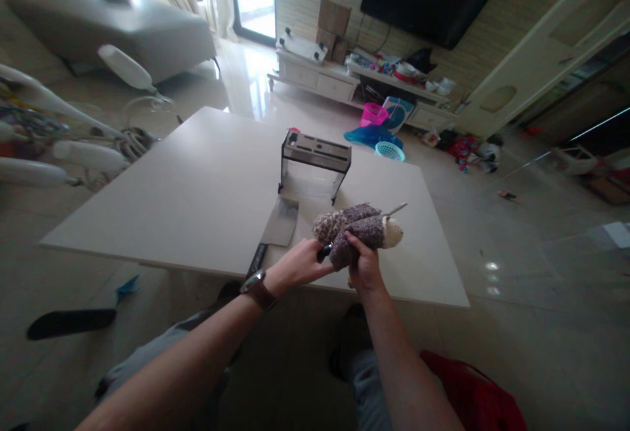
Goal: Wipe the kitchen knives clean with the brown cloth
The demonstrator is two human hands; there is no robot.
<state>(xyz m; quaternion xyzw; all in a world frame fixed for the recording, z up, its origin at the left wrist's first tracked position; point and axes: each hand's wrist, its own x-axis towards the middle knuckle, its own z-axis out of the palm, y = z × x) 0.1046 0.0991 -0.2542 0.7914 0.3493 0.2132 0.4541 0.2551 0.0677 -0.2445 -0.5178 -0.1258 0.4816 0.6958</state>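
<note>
My left hand (310, 259) is closed around the dark handle (325, 252) of a tool whose kind I cannot make out. Its thin metal end (396, 209) sticks out at the right, past a fuzzy purple-grey and cream cloth (364, 227) that hides the middle. Wrapped round the cloth from below is my right hand (365, 264), thumb on top. Left of the hands, a cleaver (281, 222) lies flat on the table, its black handle at the near edge. Beyond stands a clear-sided knife block (315, 165) with a slotted top.
The white table (162, 188) spans the middle. On the floor are a pink basket (374, 115), a light blue basket (390, 151) and a red bag (472, 391). A low cabinet (319, 83) stands by the far wall, with white-padded equipment (88, 155) at left.
</note>
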